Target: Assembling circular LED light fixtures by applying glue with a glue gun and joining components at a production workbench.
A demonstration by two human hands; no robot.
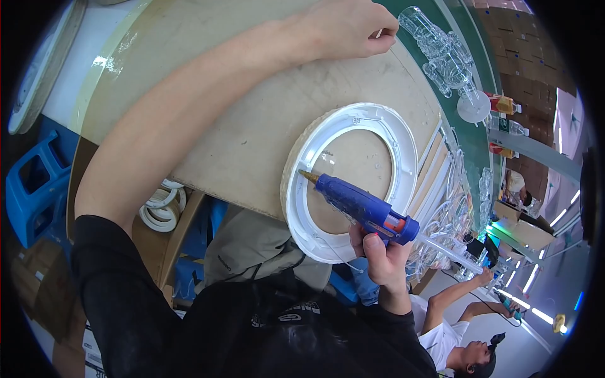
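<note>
A white plastic ring frame [403,135] with a channelled inner side is at the table's near edge. My right hand [384,261] is wrapped round the grip of a blue hot glue gun [360,203]. A clear glue stick [450,251] juts from its back. The gun's brass nozzle points at the left part of the ring's channel; whether it touches cannot be told. My left arm stretches across the table, and my left hand [346,30] is at the far side with fingers curled together. Anything in that pinch is too small to make out.
Clear plastic parts [444,53] lie on a green surface beyond the table [246,132]. Bottles [501,104] stand past them. Thin wires [441,220] are heaped right of the ring. A blue stool [38,189] is at left. A co-worker [463,343] holds a tool at lower right.
</note>
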